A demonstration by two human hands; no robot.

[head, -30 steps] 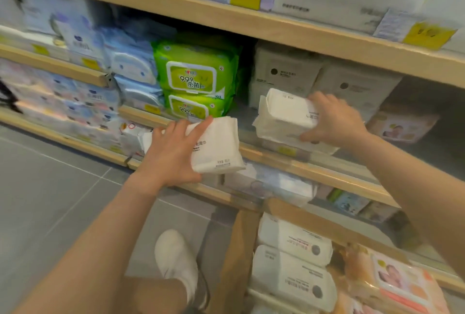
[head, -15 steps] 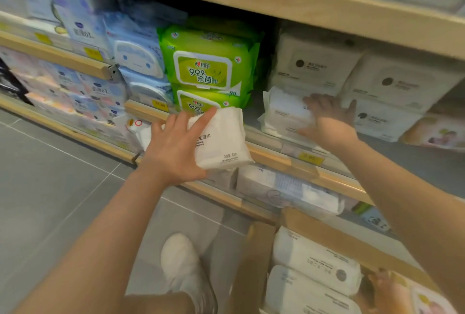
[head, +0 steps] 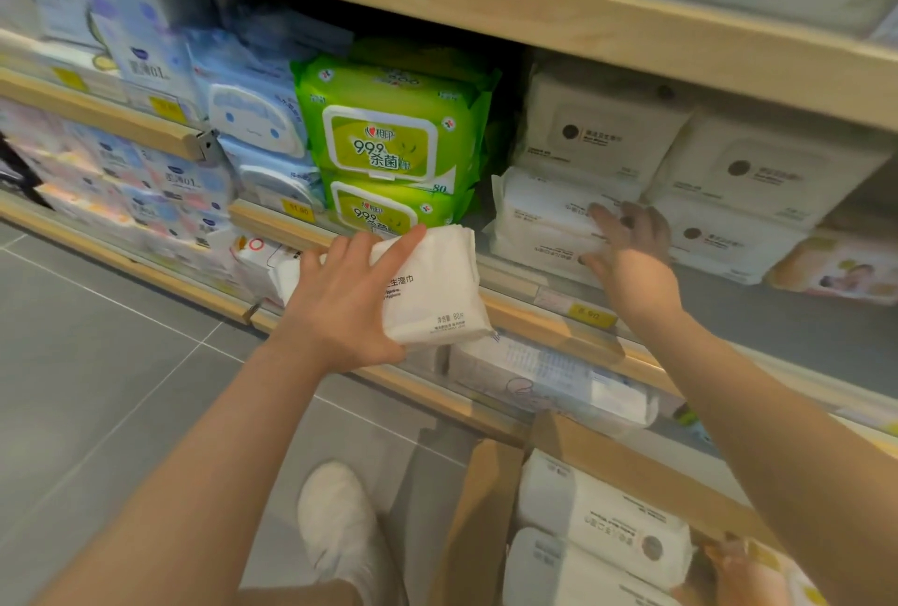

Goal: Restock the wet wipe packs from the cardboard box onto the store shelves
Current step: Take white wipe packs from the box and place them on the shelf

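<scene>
My left hand [head: 342,299] grips a white wet wipe pack [head: 432,289] in front of the middle shelf's wooden front rail [head: 525,309]. My right hand [head: 627,251] reaches onto that shelf, fingers spread flat against another white wet wipe pack [head: 539,221] lying there, below a stacked white pack [head: 597,129]. At the bottom right stands the open cardboard box [head: 491,518] with more white packs [head: 602,523] inside.
Green wipe packs [head: 388,134] stand left of the white stack, with blue packs [head: 252,119] further left. More white packs [head: 772,178] fill the shelf to the right. A wooden shelf board [head: 583,17] hangs overhead. My white shoe [head: 340,523] is on the grey floor.
My right hand has carried its white pack inward and set it down on the shelf under the stacked pack, then flattened against it. The left hand still holds its pack in about the same place.
</scene>
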